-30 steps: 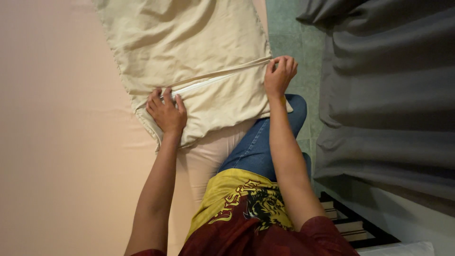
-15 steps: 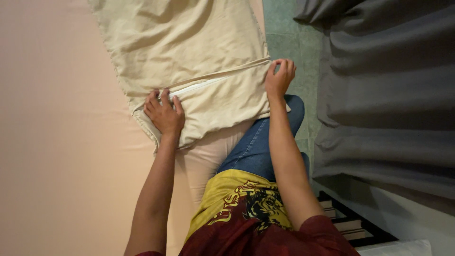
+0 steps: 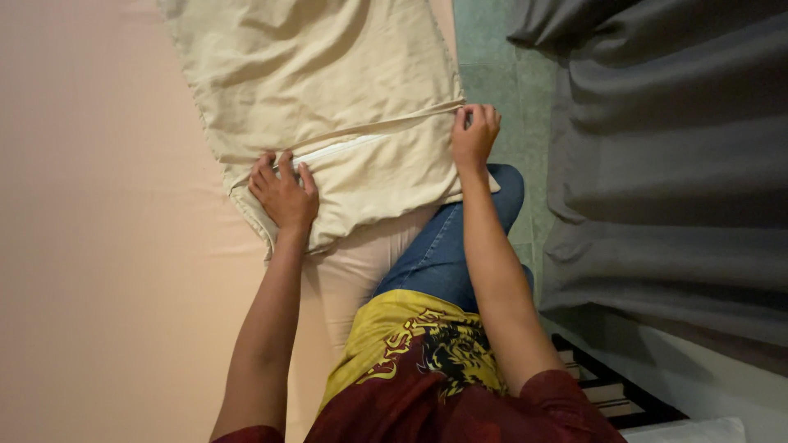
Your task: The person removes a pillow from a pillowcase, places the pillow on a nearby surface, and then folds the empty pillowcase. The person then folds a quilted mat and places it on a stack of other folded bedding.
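The person wears a maroon-and-yellow printed shirt (image 3: 427,361), blue jeans (image 3: 447,250), arms bare.

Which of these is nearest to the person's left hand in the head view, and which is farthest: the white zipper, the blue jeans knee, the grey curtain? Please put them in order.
From the left hand:
1. White zipper: just beside the fingers, on the cream cover.
2. Blue jeans knee: across the cover, by the right hand.
3. Grey curtain: farthest, along the right edge.
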